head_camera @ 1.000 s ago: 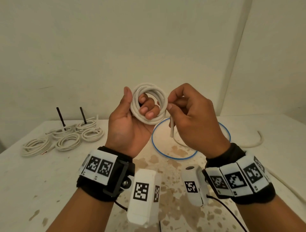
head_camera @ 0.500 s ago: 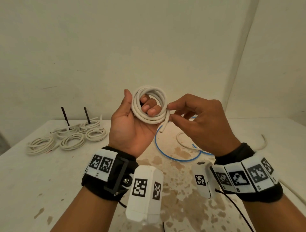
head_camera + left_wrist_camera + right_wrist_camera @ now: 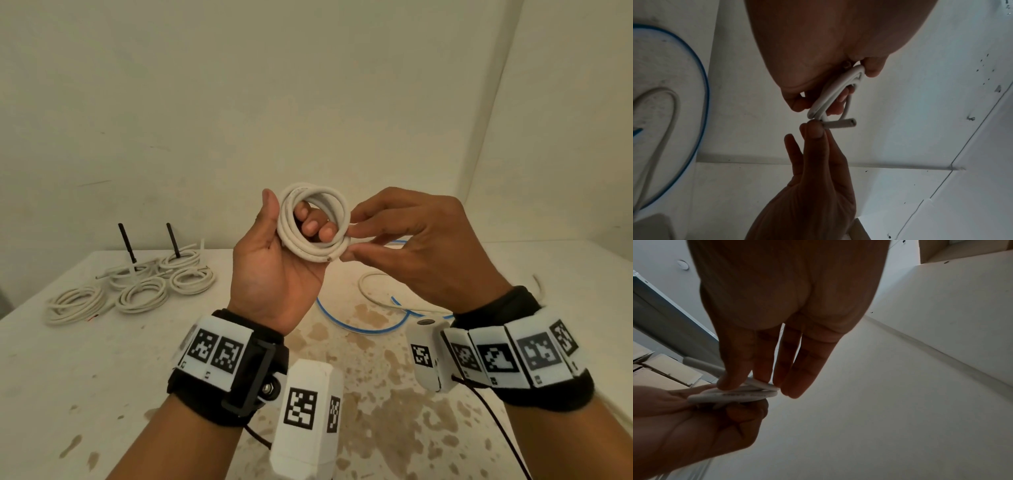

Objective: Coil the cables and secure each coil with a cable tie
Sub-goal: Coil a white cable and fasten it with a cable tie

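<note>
My left hand [image 3: 297, 215] holds a small white cable coil [image 3: 313, 200] upright above the table, fingers curled through its middle and thumb along its left side. My right hand [image 3: 349, 244] pinches the coil's lower right edge, where the cut cable end [image 3: 329, 258] lies against the loops. In the left wrist view the cable end [image 3: 840, 125] sticks out sideways past the right hand's fingertips [image 3: 815, 129]. The right wrist view shows the coil [image 3: 735, 396] edge-on between both hands. I see no tie on this coil.
Several white coils [image 3: 137, 291] lie at the table's back left, with two black cable ties [image 3: 126, 245] sticking up among them. A blue cable [image 3: 359, 328] and a loose white cable [image 3: 368, 291] lie on the stained table [image 3: 85, 370] beneath my hands.
The loose tail that hung below the coil has been wound up against the loops. My right hand turned and now pinches the coil's lower right edge.
</note>
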